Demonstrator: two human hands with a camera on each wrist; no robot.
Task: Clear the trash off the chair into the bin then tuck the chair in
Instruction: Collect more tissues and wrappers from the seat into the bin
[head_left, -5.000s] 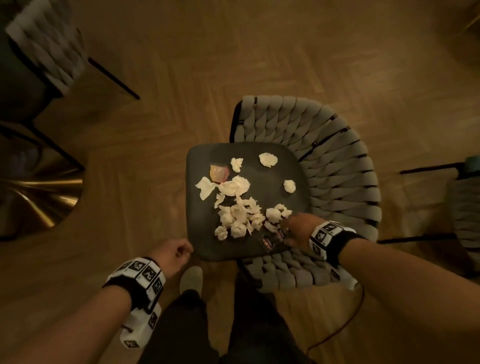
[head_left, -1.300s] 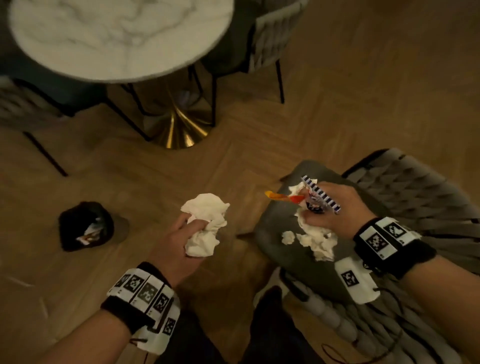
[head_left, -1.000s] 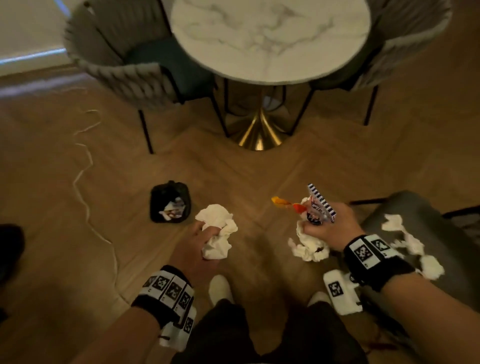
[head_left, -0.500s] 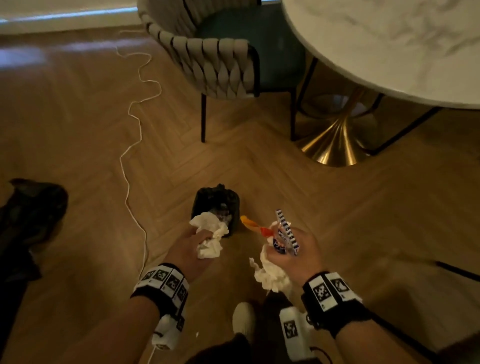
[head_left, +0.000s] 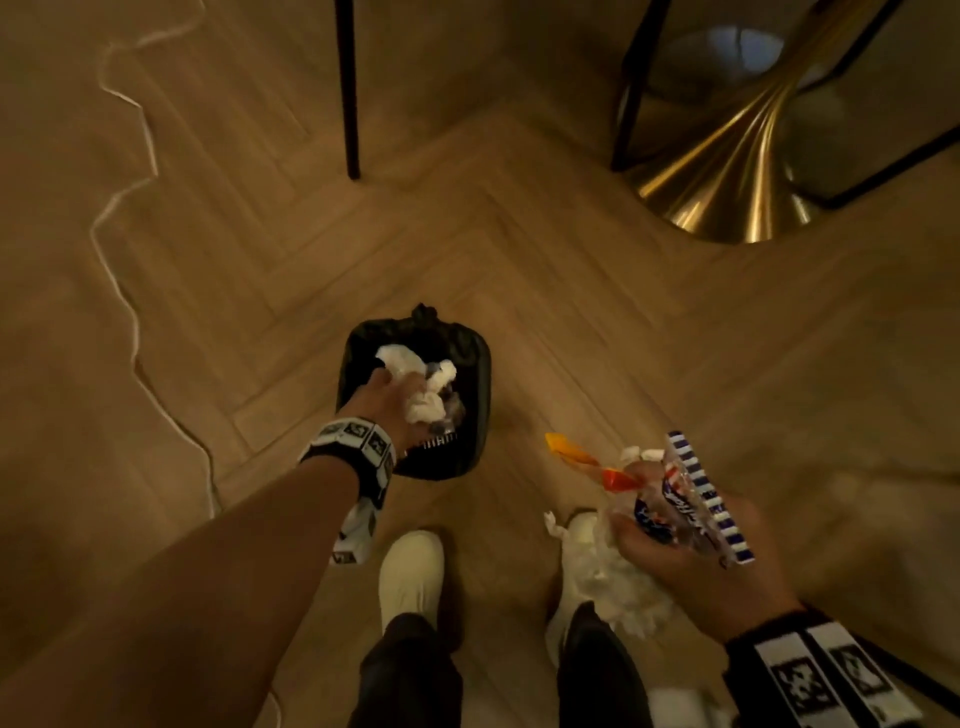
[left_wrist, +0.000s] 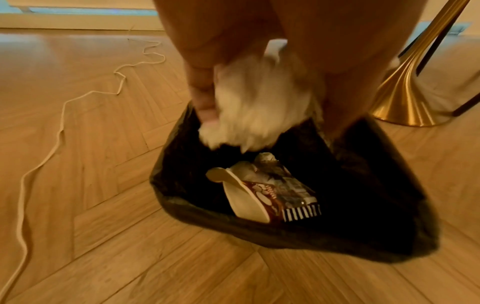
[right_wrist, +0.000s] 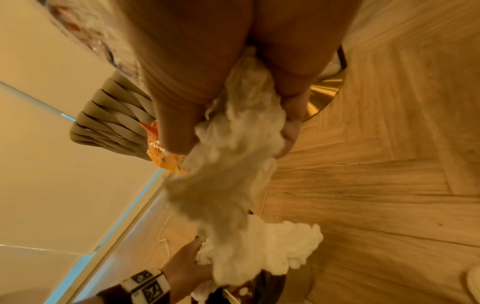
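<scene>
A small bin lined with a black bag stands on the wood floor ahead of my feet. My left hand reaches over its mouth and grips a wad of white tissue. Wrappers lie inside the bin. My right hand is held to the right of the bin, gripping crumpled tissue, a blue striped wrapper and an orange wrapper. The chair with the trash is out of view.
A gold table base and black chair legs stand beyond the bin. A white cord snakes over the floor on the left. My white shoes are just behind the bin.
I have turned from the chair and stepped up to the bin. My left hand went forward and down with its tissue to the bin's mouth. The right hand keeps its trash.
</scene>
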